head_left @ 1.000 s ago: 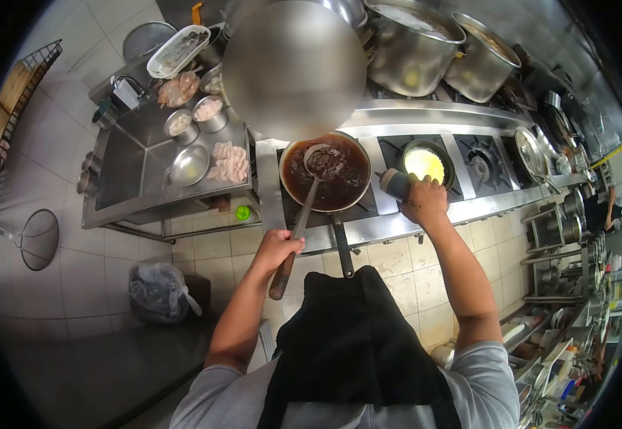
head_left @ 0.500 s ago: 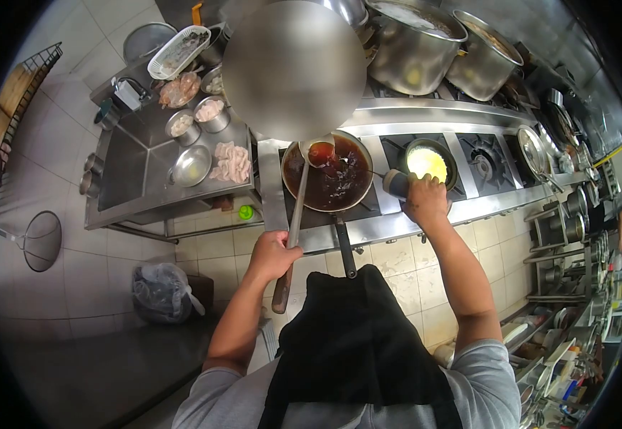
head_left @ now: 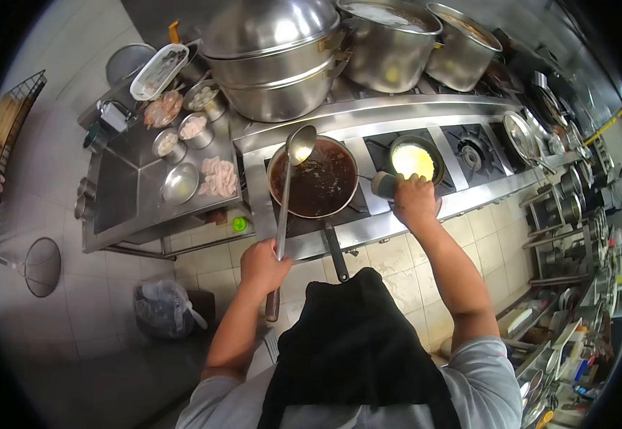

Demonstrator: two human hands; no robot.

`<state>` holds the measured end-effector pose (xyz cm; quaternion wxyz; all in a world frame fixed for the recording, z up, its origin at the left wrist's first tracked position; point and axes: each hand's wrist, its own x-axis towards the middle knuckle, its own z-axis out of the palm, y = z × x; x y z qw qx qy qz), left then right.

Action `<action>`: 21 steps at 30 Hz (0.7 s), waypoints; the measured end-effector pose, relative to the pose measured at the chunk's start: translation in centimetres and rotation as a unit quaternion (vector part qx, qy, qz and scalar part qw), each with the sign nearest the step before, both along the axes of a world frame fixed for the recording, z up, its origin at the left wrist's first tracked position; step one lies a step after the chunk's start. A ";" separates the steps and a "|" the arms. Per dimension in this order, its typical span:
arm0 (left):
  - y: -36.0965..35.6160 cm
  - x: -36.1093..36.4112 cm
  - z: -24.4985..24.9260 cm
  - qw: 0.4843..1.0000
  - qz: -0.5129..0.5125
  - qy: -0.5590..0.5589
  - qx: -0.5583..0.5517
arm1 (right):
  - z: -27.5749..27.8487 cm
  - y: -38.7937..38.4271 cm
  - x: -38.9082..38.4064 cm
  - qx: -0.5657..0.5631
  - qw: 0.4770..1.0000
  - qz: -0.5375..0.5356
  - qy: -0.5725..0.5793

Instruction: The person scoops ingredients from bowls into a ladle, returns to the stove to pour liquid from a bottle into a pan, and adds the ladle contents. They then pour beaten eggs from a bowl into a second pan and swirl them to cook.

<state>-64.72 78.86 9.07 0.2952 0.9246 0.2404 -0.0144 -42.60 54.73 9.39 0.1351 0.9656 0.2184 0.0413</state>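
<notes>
1. The left hand (head_left: 262, 266), on the near side of the big pan (head_left: 318, 180) of dark brown liquid, is closed in a fist round the ladle (head_left: 282, 213), low on its long shaft. The cup hangs above the big pan's far left rim, so I'd guess a drip could land on the steel beyond the rim. With a shaft that long, a small wrist wobble becomes a wide swing at the top.
2. The right hand (head_left: 415, 202), to the right of the big pan, is wrapped over the stub handle (head_left: 384, 184) of the small pan (head_left: 412, 160), fingers curled down. With a hot vessel in each hand, a careless tug could slop liquid or drag the small pan off its burner.
3. The big pan's long handle (head_left: 334, 250) sticks out towards the person, between the two arms. A forearm or the apron could knock it.
4. The ladle is steel, with a slim straight shaft, a round shiny cup and a darker end below the fist. I can't tell whether the cup holds liquid.
5. The small pan is dark and round, with a pale yellow layer covering its bottom. It sits just right of the big pan.
</notes>
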 end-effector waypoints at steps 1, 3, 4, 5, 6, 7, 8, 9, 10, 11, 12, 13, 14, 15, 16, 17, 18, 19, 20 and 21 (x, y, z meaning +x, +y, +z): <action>-0.1 0.0 -0.1 1.000 0.000 0.012 0.020 | -0.2 -0.2 0.0 0.001 1.000 0.000 0.002; -0.3 0.1 -0.5 0.999 -0.010 0.009 0.039 | -0.3 -0.7 -0.1 0.011 1.000 -0.001 0.015; -0.4 0.1 -0.7 0.998 -0.014 0.004 0.057 | -0.6 -0.8 -0.1 0.021 0.999 -0.004 0.028; -0.5 0.2 -0.8 0.998 -0.022 0.005 0.060 | -0.6 -1.0 0.0 0.032 0.999 -0.008 0.040; -0.6 0.5 -0.9 0.999 -0.011 0.021 0.038 | -0.4 -1.1 0.1 0.045 0.996 -0.023 0.079; -0.8 0.7 -1.0 0.999 -0.001 0.036 0.017 | -0.6 -1.3 0.0 0.048 0.995 -0.033 0.078; -0.6 0.6 -1.5 1.000 -0.001 0.019 0.008 | -1.3 -1.5 0.0 0.102 0.989 -0.022 0.103; -0.3 0.6 -2.6 1.000 -0.010 -0.002 -0.003 | -2.1 -2.1 0.2 0.156 0.980 -0.020 0.122; 0.7 0.5 -4.3 0.998 -0.057 -0.037 0.003 | -3.6 -2.3 0.7 0.212 0.959 -0.017 0.187; 0.6 0.6 -4.6 0.998 -0.057 -0.037 -0.013 | -3.7 -2.6 0.7 0.249 0.938 0.007 0.240; -0.3 1.5 -4.6 0.989 0.005 0.037 -0.145 | -6.6 -3.5 0.0 0.342 0.921 0.015 0.185; -0.4 1.3 -5.1 0.988 -0.036 -0.015 -0.148 | -7.2 -4.3 -0.8 0.462 0.871 0.056 0.156; -1.4 1.4 -5.2 0.966 0.010 -0.049 -0.255 | -5.6 -4.7 -1.4 0.498 0.850 0.029 0.167; -0.1 2.2 -6.2 0.983 -0.086 -0.029 -0.157 | -3.7 -5.6 -1.9 0.508 0.836 -0.010 0.208; 6.8 2.1 -16.1 0.959 -0.021 -0.048 -0.280 | -4.2 -6.4 -1.7 0.547 0.807 -0.012 0.222; 5.4 2.1 -16.1 0.938 0.038 -0.057 -0.341 | -3.9 -7.9 -1.9 0.580 0.785 -0.003 0.217; -1.6 1.2 -5.2 0.917 0.124 0.006 -0.378 | -2.8 -9.8 -2.2 0.602 0.768 -0.018 0.216; -3.1 1.3 -3.7 0.910 0.090 0.008 -0.404 | -1.6 -11.8 -2.5 0.624 0.750 -0.030 0.217; -4.1 1.3 -3.1 0.911 0.091 0.024 -0.401 | -0.1 -14.8 -3.3 0.631 0.748 -0.035 0.202; -4.4 1.7 -3.1 0.912 0.102 0.049 -0.395 | 0.6 -17.4 -3.6 0.629 0.753 -0.056 0.181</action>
